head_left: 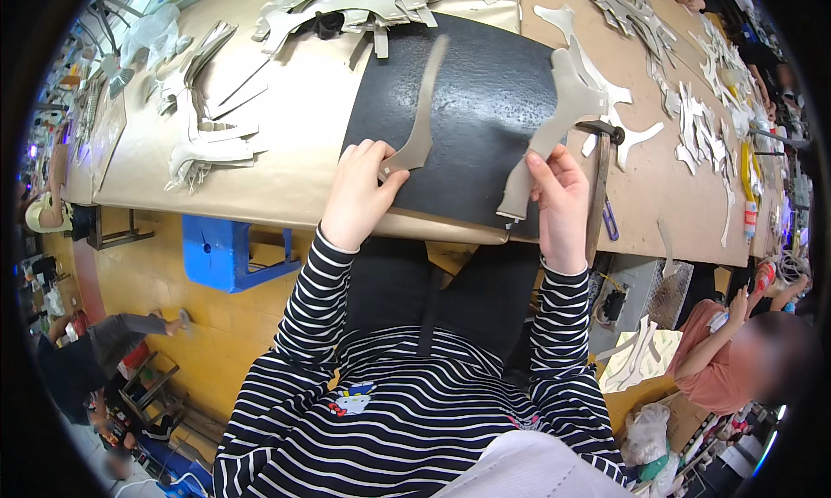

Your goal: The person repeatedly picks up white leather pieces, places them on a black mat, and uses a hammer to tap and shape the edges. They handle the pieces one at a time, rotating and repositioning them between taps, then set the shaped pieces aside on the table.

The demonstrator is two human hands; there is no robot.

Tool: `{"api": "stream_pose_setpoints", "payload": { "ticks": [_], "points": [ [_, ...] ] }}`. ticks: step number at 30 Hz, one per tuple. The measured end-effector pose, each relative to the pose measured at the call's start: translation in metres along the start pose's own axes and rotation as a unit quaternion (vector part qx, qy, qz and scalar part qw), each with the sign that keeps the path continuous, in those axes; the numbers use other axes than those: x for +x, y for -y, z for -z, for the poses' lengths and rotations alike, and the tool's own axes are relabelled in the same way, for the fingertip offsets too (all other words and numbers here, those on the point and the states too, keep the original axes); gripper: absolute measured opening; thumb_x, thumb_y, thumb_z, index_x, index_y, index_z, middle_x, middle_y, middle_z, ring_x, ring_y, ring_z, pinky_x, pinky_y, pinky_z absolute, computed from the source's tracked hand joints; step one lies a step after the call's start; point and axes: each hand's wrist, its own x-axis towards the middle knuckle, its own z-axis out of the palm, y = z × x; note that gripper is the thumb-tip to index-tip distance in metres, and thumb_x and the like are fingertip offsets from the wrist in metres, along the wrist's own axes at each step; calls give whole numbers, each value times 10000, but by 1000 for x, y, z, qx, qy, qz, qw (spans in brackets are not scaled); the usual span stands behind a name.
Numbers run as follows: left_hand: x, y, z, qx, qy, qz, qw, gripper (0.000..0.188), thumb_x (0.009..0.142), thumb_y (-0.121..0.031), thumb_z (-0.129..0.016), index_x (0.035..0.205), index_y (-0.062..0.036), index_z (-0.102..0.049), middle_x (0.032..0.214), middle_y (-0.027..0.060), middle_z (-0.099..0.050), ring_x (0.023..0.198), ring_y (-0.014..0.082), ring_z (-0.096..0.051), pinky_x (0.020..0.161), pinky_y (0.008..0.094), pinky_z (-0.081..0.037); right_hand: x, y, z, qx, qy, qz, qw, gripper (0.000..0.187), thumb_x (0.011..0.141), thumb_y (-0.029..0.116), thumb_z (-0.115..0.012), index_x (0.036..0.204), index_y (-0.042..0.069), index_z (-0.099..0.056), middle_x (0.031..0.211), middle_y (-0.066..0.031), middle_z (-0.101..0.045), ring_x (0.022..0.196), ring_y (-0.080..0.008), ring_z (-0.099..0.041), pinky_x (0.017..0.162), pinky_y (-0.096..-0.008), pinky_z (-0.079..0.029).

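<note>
While the left hand [357, 195] closes thumb and fingers on the lower end of a curved grey strip [424, 117], the right hand [561, 199] pinches a wider, branching pale piece [567, 104] between thumb and fingers, partway along its narrow tail. The strip lies over a black board [485, 82], its tip pointing away from the person; the branching piece slants over the board's right side. Tiny pale marks show on both, too small to read.

Just right of the right hand is a hammer [597, 182] with a dark head and wooden handle, and beside it a purple cutter [611, 222]. Beyond the board is a heap of similar pieces [346, 9]; another pile [203, 143] lies to the left on the paper-covered table [294, 151]. Near the table's right end stands a bottle with a red label [750, 223], its print illegible. A cartoon patch [353, 399] decorates the striped shirt [407, 429]. A blue stool [208, 254] sits below the table's left part, and a co-worker in a pink top [714, 359] is at the right.
</note>
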Motion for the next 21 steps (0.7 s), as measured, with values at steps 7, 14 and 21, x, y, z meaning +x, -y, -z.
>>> {"api": "stream_pose_setpoints", "payload": {
  "ticks": [7,14,21],
  "points": [
    [-20,-8,16,-404,-122,137,896,257,1046,-248,-594,1093,-8,-672,880,-24,-611,821,64,-530,777,237,-445,-17,-16,-42,-22,119,-107,987,337,1047,196,-579,1299,-27,-612,1010,-40,-698,793,-54,-633,714,-196,-516],
    [-29,-32,30,-432,-75,107,892,261,1032,-233,-620,1143,-2,-672,919,-6,-650,868,63,-558,809,230,-448,-25,-2,-86,-116,250,-54,960,411,1067,204,-537,1411,-21,-537,1134,-85,-697,889,-97,-627,798,-258,-524],
    [-36,-28,25,-431,-85,126,889,302,1001,-151,-659,1244,27,-653,1022,19,-693,933,83,-615,866,235,-475,-8,-12,-76,-364,168,263,877,512,853,62,-736,1350,65,-609,1193,-103,-679,1091,-274,-631,1010,-383,-474]
  ]
}}
